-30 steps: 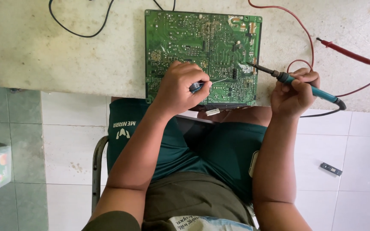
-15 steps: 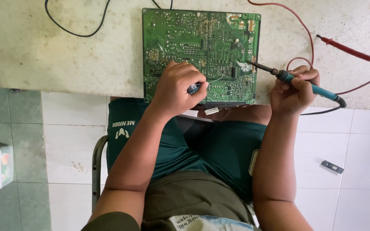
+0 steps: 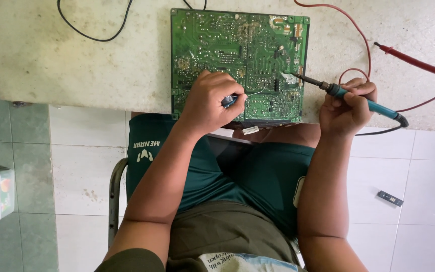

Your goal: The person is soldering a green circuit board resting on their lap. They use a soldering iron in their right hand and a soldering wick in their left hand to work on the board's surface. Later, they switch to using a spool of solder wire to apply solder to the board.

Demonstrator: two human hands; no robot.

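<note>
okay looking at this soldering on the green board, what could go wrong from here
1. The left hand feeds thin solder wire close to the soldering iron in the right hand; a slip could burn its fingers.
2. The circuit board overhangs the table edge above the lap, so hot solder might drip onto the shorts.
3. The red probe lead loops near the iron and could get scorched.

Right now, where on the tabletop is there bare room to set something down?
The widest bare patch of tabletop lies left of the circuit board, below the black cable. It is crowded on the right: red lead, red probe, soldering iron in the right hand.
</note>
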